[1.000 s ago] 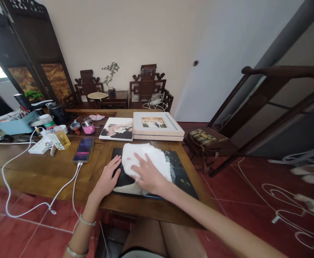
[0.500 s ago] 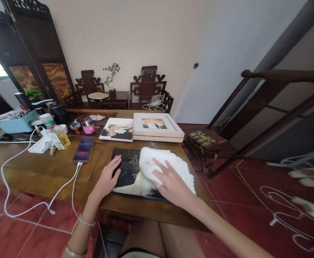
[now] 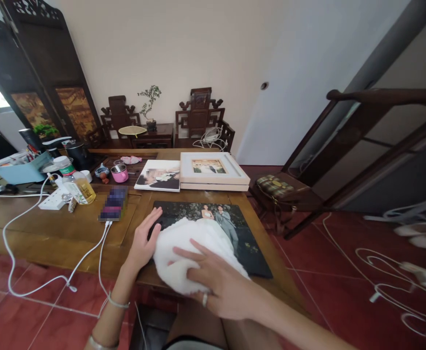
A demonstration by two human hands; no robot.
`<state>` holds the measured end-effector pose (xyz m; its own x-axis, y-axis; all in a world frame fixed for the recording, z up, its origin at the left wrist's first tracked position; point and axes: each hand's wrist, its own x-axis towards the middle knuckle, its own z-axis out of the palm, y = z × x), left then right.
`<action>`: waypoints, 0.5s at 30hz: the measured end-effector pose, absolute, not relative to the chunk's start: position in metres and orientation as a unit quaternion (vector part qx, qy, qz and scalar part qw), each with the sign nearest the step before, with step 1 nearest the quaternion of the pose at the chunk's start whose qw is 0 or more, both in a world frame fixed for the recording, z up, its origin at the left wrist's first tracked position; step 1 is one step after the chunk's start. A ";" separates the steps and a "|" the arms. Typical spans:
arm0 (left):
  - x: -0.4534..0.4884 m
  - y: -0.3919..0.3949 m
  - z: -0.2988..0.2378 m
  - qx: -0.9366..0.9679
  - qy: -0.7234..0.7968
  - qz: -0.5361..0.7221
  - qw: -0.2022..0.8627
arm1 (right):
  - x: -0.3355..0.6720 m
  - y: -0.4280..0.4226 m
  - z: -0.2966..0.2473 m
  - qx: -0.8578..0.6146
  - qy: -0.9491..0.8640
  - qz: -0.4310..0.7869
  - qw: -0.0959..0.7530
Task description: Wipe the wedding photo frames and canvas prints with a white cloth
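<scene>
A dark photo panel [image 3: 254, 253] lies flat on the wooden table near its front edge, showing two people in wedding dress. Over its lower left part is spread a fluffy white cloth [image 3: 176, 238]. My right hand [image 3: 213, 277] presses on the cloth and bunches part of it between thumb and fingers; a ring shows on one finger. At the panel's left edge rests my left hand [image 3: 144, 238], fingers stretched out, steadying that side. The cloth hides the panel's lower left.
Behind the panel lie a white-bordered picture [image 3: 158, 176] and stacked pale frames [image 3: 214, 184]. To the left are a phone [image 3: 113, 204] on charging cables, a power strip [image 3: 54, 199], a bottle [image 3: 83, 189] and a pink cup [image 3: 120, 173]. A chair [image 3: 307, 194] holding a bag stands right.
My right hand has moved the cloth left and toward me across the panel, uncovering the pictured couple and the right side. My left hand stays at the left edge.
</scene>
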<state>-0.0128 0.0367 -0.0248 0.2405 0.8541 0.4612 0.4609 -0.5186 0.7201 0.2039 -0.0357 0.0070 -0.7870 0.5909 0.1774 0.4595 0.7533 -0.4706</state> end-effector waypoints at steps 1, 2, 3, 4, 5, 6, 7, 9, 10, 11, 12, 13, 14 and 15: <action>-0.012 0.037 -0.026 0.762 0.436 0.425 0.220 | 0.212 -0.032 0.006 -0.313 -0.913 0.198 0.169; -0.011 0.037 -0.027 0.768 0.437 0.416 0.215 | 0.219 -0.026 0.005 -0.345 -0.901 0.191 0.179; -0.010 0.037 -0.027 0.772 0.437 0.410 0.211 | 0.224 -0.018 0.003 -0.376 -0.888 0.187 0.188; -0.010 0.037 -0.028 0.775 0.437 0.406 0.208 | 0.227 -0.008 0.002 -0.405 -0.872 0.190 0.198; -0.009 0.037 -0.028 0.778 0.438 0.402 0.205 | 0.227 0.004 0.000 -0.437 -0.850 0.206 0.210; -0.009 0.037 -0.028 0.780 0.438 0.398 0.203 | 0.224 0.018 -0.001 -0.469 -0.823 0.229 0.225; -0.009 0.037 -0.028 0.782 0.439 0.394 0.202 | 0.219 0.032 -0.002 -0.499 -0.793 0.252 0.241; -0.009 0.036 -0.027 0.787 0.442 0.383 0.198 | 0.202 0.059 -0.001 -0.540 -0.743 0.290 0.269; -0.009 0.036 -0.027 0.789 0.443 0.379 0.195 | 0.191 0.072 0.001 -0.545 -0.732 0.299 0.279; -0.009 0.036 -0.026 0.791 0.443 0.376 0.193 | 0.180 0.082 0.003 -0.542 -0.729 0.304 0.287; -0.009 0.036 -0.026 0.793 0.442 0.373 0.191 | 0.169 0.090 0.005 -0.531 -0.733 0.307 0.294; -0.009 0.037 -0.026 0.795 0.440 0.372 0.190 | 0.160 0.096 0.007 -0.519 -0.737 0.312 0.299; -0.010 0.037 -0.026 0.796 0.440 0.371 0.188 | 0.152 0.099 0.009 -0.508 -0.742 0.316 0.301; -0.010 0.038 -0.027 0.797 0.440 0.370 0.186 | 0.148 0.101 0.009 -0.499 -0.748 0.318 0.300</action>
